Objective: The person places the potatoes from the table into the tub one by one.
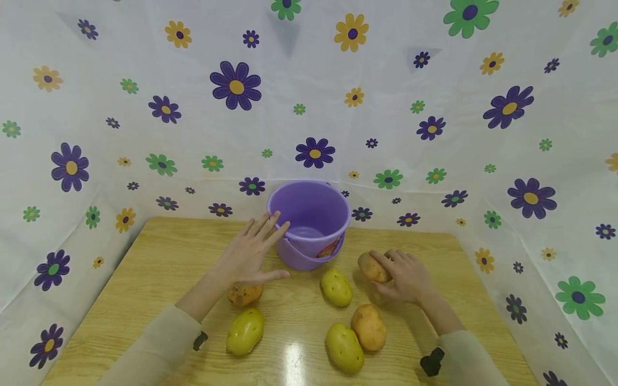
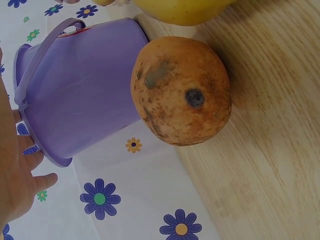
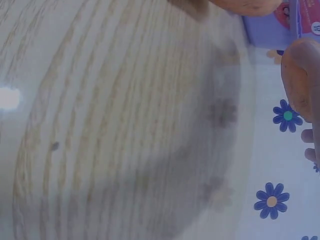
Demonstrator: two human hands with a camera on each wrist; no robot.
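My right hand (image 1: pixel 407 276) grips a brown potato (image 1: pixel 373 267) to the right of the purple bucket (image 1: pixel 300 256). In the right wrist view the thumb lies over that potato (image 3: pixel 294 85). The left hand (image 1: pixel 247 257) has its fingers extended and spread at the bucket's left rim; whether they touch it I cannot tell. Below the left hand is a brown potato with dark spots (image 1: pixel 245 295), partly hidden by the wrist in the head view. The bucket stands upright with its handle hanging at the front, and its visible inside holds nothing.
On the wooden table (image 1: pixel 183 252) lie yellow-green, potato-shaped pieces: one at the left (image 1: pixel 245 331), one before the bucket (image 1: pixel 336 288), one at the front (image 1: pixel 345 348). Against the front one rests another brown potato (image 1: pixel 369 327). A flowered cloth (image 1: pixel 193 123) hangs behind and beside the table.
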